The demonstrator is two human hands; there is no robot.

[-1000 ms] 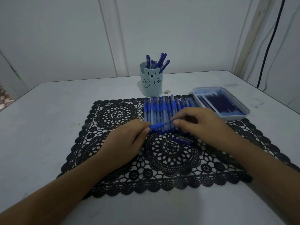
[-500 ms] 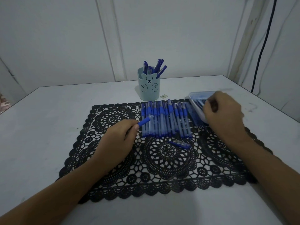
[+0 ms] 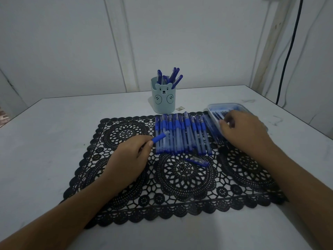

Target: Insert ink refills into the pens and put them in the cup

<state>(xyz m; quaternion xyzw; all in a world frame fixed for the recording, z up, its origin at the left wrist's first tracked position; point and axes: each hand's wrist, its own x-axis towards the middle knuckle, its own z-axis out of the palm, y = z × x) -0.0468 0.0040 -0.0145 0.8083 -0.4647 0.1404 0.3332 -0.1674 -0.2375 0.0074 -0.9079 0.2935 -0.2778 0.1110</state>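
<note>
A refill is apparently being fetched: the tray (image 3: 225, 105) of refills (image 3: 218, 113) at right is reached into by the right hand (image 3: 243, 131); whether its grip holds one cannot be told. Mid-frame, a pen (image 3: 159, 137) is pinched in the grip of the left hand (image 3: 129, 159). Next, one would need threading into its barrel. The cup (image 3: 163, 101) stands above centre on a white table (image 3: 54, 132) with a black mat (image 3: 180, 186); pale walls.

Upright pale-blue bear-faced plastic cup (image 3: 163, 101) holds blue pens (image 3: 172, 76); clear blue-gripped pens (image 3: 182, 136) lie rowed before it, dark refills (image 3: 219, 113) to its right.
</note>
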